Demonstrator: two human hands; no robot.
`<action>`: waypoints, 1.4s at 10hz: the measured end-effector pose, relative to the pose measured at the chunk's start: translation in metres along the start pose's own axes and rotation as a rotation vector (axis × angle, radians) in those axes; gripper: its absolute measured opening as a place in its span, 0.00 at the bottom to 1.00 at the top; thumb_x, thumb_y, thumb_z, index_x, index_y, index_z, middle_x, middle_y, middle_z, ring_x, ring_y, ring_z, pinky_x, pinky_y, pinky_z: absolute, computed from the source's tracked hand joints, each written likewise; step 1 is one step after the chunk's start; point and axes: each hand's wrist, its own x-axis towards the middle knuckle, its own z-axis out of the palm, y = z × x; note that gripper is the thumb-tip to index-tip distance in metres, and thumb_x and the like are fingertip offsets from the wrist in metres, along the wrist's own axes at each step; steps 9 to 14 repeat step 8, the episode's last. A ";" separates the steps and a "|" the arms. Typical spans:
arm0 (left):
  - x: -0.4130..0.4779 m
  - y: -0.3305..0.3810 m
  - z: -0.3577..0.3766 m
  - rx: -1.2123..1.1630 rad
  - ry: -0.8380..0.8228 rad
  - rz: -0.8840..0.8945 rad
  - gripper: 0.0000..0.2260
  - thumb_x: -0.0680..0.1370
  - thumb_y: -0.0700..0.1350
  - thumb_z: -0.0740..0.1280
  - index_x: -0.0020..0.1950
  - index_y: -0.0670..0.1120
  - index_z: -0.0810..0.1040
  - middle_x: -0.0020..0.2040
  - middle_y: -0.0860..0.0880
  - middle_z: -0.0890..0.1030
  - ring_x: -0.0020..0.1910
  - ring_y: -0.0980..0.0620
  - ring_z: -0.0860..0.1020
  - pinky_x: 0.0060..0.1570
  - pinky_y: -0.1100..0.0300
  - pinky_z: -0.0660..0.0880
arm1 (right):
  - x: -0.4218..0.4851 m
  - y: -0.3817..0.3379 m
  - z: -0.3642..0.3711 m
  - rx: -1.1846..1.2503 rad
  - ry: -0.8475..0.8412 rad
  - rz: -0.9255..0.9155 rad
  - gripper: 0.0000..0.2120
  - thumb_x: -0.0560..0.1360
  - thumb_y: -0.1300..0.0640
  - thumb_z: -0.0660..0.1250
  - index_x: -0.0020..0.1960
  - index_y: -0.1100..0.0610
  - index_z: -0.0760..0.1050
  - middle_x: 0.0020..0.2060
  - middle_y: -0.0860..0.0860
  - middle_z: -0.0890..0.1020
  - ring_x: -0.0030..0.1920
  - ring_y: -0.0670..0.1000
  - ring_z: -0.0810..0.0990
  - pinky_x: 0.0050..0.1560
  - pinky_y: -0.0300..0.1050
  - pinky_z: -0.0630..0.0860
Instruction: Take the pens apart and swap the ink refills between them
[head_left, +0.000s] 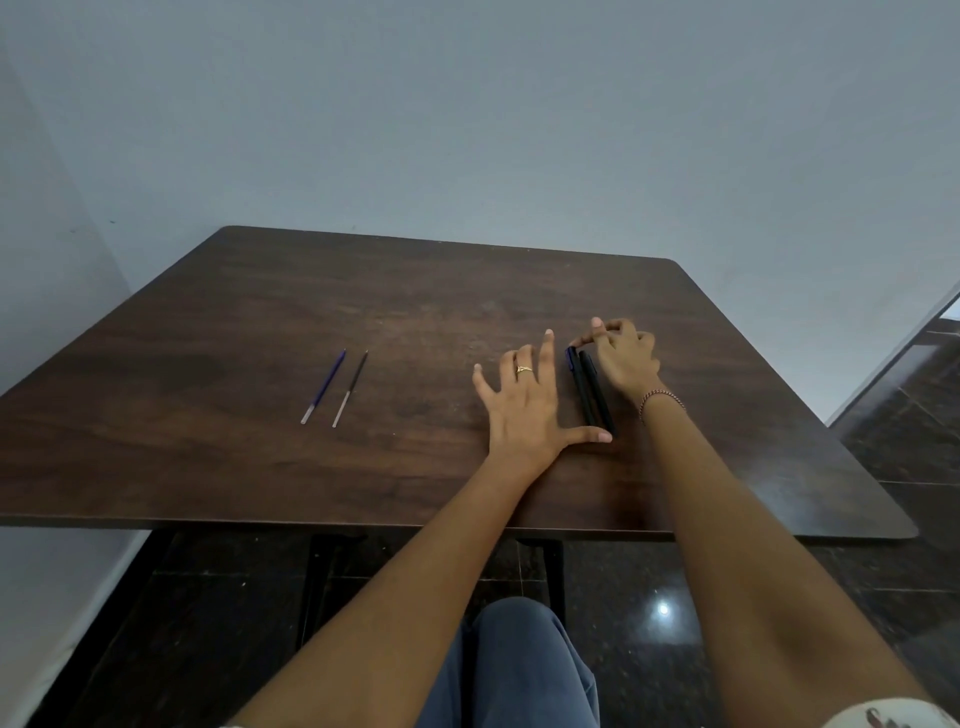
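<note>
Head view, looking down from the person's own eyes: the left hand (524, 400) lies flat and relaxed on the dark wooden tabletop (415, 291), fingers spread, a gold ring (523, 369) on one of them. Its thumb reaches out to the right and touches the near ends of two pen barrels. The right hand (626, 358) sits just beyond, fingers curled, one fingertip on the far end of the blue-tipped pen barrel (577, 382). I cannot tell whether it pinches the barrel or merely touches it. The black pen barrel (597, 397) lies right against the first, on its right, both pointing away from the near edge, in the right half of the tabletop. A red-and-white thread bracelet (661, 399) circles the right wrist. Well apart, in the left half, the blue ink refill (324, 387) and the black ink refill (350, 389) lie side by side, near each other but not touching. Behind the far edge stands a grey-blue wall (467, 130), and dark glossy floor tiles (649, 597) show below the near edge.
</note>
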 end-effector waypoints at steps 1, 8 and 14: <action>0.001 -0.001 0.002 -0.017 -0.020 -0.016 0.58 0.56 0.81 0.56 0.76 0.51 0.40 0.73 0.42 0.61 0.71 0.41 0.59 0.65 0.31 0.50 | -0.001 0.000 0.002 -0.053 -0.004 -0.057 0.18 0.81 0.42 0.51 0.62 0.51 0.70 0.67 0.56 0.66 0.71 0.58 0.59 0.70 0.57 0.54; 0.003 -0.002 0.004 -0.108 -0.100 -0.019 0.53 0.61 0.80 0.53 0.76 0.47 0.52 0.74 0.43 0.62 0.74 0.47 0.56 0.61 0.32 0.28 | -0.027 -0.006 0.004 -0.148 0.271 -0.300 0.21 0.81 0.46 0.55 0.56 0.61 0.76 0.62 0.59 0.71 0.64 0.60 0.65 0.61 0.54 0.66; 0.003 -0.002 0.004 -0.108 -0.100 -0.019 0.53 0.61 0.80 0.53 0.76 0.47 0.52 0.74 0.43 0.62 0.74 0.47 0.56 0.61 0.32 0.28 | -0.027 -0.006 0.004 -0.148 0.271 -0.300 0.21 0.81 0.46 0.55 0.56 0.61 0.76 0.62 0.59 0.71 0.64 0.60 0.65 0.61 0.54 0.66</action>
